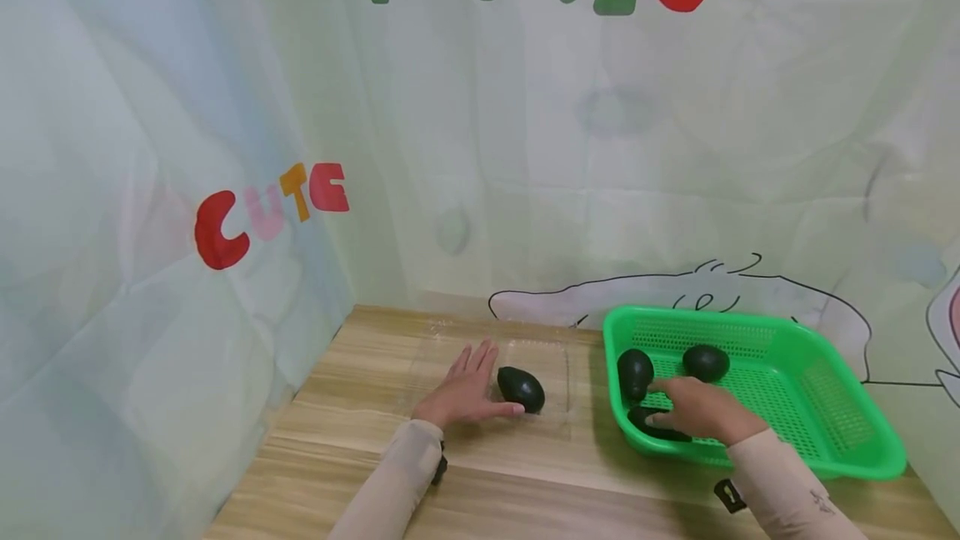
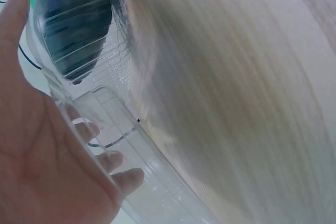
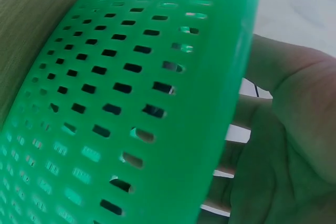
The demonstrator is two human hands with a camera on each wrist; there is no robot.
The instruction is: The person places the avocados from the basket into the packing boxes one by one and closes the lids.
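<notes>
Over a clear plastic box (image 1: 555, 357) on the table, my left hand (image 1: 465, 394) has its fingers spread straight. One dark avocado (image 1: 521, 390) lies in that box, beside my left thumb. The left wrist view shows the box's clear wall (image 2: 152, 166) against the hand, with the avocado (image 2: 76, 24) behind ribbed plastic. My right hand (image 1: 708, 408) reaches into a green basket (image 1: 806, 407), close to an upright-lying avocado (image 1: 634, 369) and above another avocado (image 1: 663, 427). Its fingers look extended; the basket wall (image 3: 131, 93) partly hides them in the right wrist view.
A third avocado (image 1: 706, 363) lies toward the back of the basket. Both containers stand on a wood-grain table (image 1: 360, 423). A printed cloth backdrop (image 1: 480, 148) hangs behind the table and along its left side.
</notes>
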